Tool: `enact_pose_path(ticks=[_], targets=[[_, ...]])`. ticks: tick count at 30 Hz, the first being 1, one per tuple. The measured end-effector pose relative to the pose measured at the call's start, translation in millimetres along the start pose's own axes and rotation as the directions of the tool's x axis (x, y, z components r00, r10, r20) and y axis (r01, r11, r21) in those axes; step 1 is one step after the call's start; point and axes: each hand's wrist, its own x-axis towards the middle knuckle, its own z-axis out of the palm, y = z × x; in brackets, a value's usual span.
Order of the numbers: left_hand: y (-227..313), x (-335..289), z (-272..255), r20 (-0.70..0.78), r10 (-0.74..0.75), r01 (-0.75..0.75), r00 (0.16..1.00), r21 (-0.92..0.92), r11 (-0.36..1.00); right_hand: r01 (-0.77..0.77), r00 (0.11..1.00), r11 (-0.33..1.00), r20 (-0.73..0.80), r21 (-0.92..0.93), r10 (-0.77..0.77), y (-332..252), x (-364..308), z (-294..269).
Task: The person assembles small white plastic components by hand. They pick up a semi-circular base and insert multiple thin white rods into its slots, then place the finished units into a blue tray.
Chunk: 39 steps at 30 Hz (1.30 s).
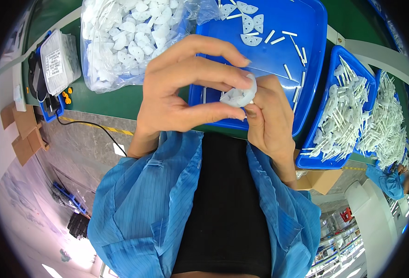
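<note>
Above the front part of a large blue tray (271,60), my two hands meet at a translucent white plastic piece (239,96) with a rounded edge. My left hand (174,88) grips it between the thumb below and bent fingers above. Against the piece's right side, my right hand (274,116) has its thumb and fingers pinched together; what they hold is mostly hidden. Farther back in the tray lie several flat, fan-shaped white pieces with holes, among them one fan-shaped piece (251,40). Short white rods, such as this rod (287,72), are scattered to the right.
A clear bag (91,69) full of white pieces stands left of the tray. Beyond it sits a labelled plastic box (58,62) near small orange parts (67,96). On the right, a blue bin (302,161) holds white parts with rods, beside another heap (385,123). Another person (384,181) appears far right.
</note>
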Motion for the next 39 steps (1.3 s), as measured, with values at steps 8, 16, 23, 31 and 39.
enact_pose_path(ticks=[8,16,23,31,39], targets=[[-3.6,-8.4,5.8,-0.065,0.126,-0.107,0.990,0.247,0.963,-0.258,0.964,0.963,0.079,0.076,0.252,-15.6,13.4,-11.4],[-15.3,-26.6,12.6,-0.278,0.213,-0.168,0.937,0.177,0.970,-0.593,0.803,0.804,0.100,0.047,0.587,-24.2,25.5,-6.9],[-25.1,-21.3,-3.5,-0.083,-0.074,0.052,0.994,-0.240,0.969,-0.016,0.902,0.875,0.372,-0.483,0.222,1.4,9.0,-11.9],[-24.4,-24.8,4.8,-0.168,-0.405,0.305,0.899,-0.423,0.853,-0.046,0.941,0.883,0.277,-0.467,0.196,9.1,0.2,8.0],[-24.6,-20.6,9.3,-0.243,-0.394,0.243,0.886,-0.481,0.843,-0.553,0.833,0.832,0.036,0.038,0.552,-37.2,17.0,-3.8]])
